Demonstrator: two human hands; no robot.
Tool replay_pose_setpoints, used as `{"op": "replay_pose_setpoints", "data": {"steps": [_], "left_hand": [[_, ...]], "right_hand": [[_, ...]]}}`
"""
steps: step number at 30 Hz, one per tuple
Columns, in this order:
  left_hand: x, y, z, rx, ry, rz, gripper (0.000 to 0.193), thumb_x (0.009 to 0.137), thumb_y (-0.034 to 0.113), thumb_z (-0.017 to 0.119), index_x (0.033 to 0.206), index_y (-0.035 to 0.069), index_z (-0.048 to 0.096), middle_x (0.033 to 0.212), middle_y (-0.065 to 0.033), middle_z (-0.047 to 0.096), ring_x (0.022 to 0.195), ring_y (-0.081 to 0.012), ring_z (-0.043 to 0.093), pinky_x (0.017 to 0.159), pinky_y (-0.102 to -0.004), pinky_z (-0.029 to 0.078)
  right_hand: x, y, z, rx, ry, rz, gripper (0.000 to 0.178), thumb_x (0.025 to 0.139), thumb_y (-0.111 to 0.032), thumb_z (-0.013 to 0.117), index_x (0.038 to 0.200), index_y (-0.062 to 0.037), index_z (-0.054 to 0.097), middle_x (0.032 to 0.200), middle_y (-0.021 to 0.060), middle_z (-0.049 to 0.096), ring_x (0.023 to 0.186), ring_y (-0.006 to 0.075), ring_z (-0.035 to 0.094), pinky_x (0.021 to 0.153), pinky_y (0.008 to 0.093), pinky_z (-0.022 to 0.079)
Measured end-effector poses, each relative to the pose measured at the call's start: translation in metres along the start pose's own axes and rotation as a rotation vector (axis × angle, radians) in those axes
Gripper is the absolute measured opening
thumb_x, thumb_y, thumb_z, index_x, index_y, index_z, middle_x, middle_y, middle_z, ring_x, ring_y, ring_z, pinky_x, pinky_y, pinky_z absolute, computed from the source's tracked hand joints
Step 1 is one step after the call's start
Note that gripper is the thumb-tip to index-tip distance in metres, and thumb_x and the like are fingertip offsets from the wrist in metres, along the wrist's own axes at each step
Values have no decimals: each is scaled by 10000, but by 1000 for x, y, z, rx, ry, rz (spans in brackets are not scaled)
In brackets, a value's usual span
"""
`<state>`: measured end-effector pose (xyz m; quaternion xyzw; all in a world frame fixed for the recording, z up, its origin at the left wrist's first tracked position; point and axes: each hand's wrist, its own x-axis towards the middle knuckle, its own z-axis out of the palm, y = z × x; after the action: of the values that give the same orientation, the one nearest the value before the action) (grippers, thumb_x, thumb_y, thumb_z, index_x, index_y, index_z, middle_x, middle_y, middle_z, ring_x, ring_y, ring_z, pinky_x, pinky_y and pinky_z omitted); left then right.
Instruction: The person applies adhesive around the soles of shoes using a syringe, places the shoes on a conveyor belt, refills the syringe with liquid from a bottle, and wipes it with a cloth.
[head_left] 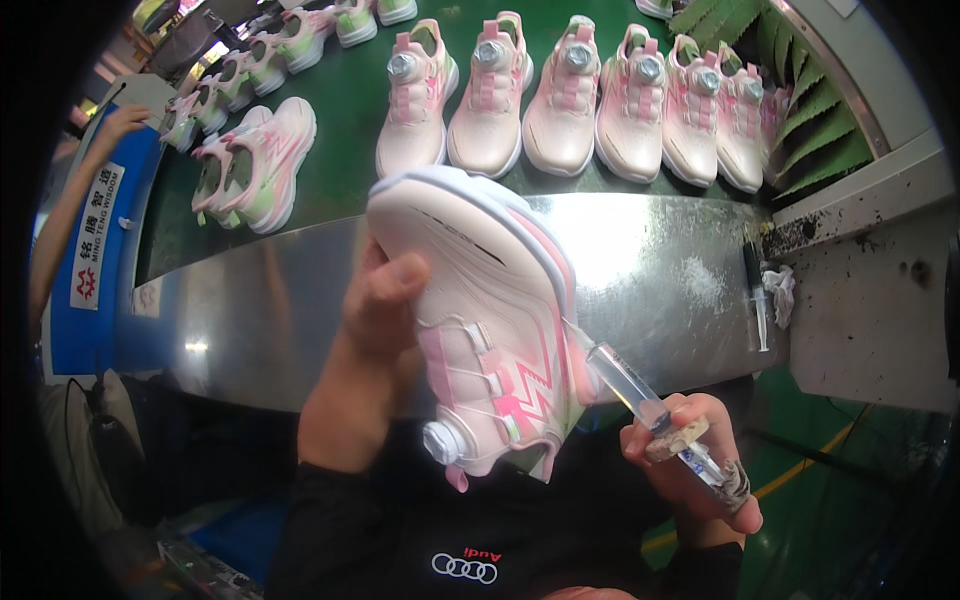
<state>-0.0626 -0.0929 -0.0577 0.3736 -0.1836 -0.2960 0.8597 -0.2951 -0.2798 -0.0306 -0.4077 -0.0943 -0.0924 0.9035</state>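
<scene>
My left hand (385, 290) is closed round the toe end of a pale pink and white sneaker (480, 270), holding it up above the metal table's near edge. The shoe is tilted, toe away from me, with its pink straps and silver dial closure toward me. In my right hand (695, 450) is a clear plastic syringe (628, 385), its flange and plunger end wrapped in something grubby. Its thin tip meets the seam between the upper and the sole on the shoe's right side. My right thumb rests on the plunger end.
Several matching sneakers (565, 110) stand in a row on the green surface behind the metal table (270, 300). A pair (255, 165) lies at the left, with more shoes beyond. A second syringe (758, 300) and crumpled tissue (780, 290) lie at right. Another person's arm (75, 220) shows far left.
</scene>
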Motion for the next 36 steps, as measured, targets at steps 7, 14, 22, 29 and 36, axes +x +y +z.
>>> {"op": "replay_pose_setpoints", "data": {"steps": [7, 14, 22, 29, 36], "left_hand": [[5, 4, -2, -15, 18, -96, 577, 761, 283, 611, 1213, -47, 468, 1087, -179, 599, 956, -261, 618, 840, -356, 508], [12, -5, -5, -267, -36, -197, 544, 855, 334, 554, 1219, -57, 454, 1105, -198, 591, 968, -277, 614, 848, -383, 510], [20, -7, -9, -271, 42, -253, 502, 873, 347, 537, 1194, -34, 474, 1093, -178, 595, 977, -262, 604, 865, -383, 499], [25, -15, -19, -247, 101, -253, 522, 852, 362, 562, 1197, -23, 481, 1106, -171, 595, 990, -252, 602, 873, -382, 494], [29, -15, -26, -138, 212, -280, 470, 814, 383, 597, 1161, 70, 549, 1085, -104, 625, 961, -262, 619, 885, -437, 490]], "right_hand": [[-22, 3, -10, -18, 13, 61, 1091, 591, -670, 738, 1275, 82, 341, 1115, 194, 485, 1028, 248, 522, 883, 345, 436], [-44, 4, -12, -25, 39, 79, 1066, 602, -658, 738, 1265, 87, 361, 1051, 170, 513, 982, 228, 527, 840, 325, 445], [-56, 7, -27, -5, 26, 62, 1053, 585, -660, 747, 1248, 78, 397, 1056, 173, 517, 960, 220, 531, 808, 309, 450], [-56, 16, -38, 15, -8, 26, 1076, 549, -634, 784, 1267, 67, 394, 1056, 165, 511, 949, 215, 532, 813, 307, 448], [-63, 28, -46, 22, -28, -8, 1059, 563, -602, 791, 1273, 70, 382, 1048, 160, 503, 954, 226, 534, 822, 314, 445]]}}
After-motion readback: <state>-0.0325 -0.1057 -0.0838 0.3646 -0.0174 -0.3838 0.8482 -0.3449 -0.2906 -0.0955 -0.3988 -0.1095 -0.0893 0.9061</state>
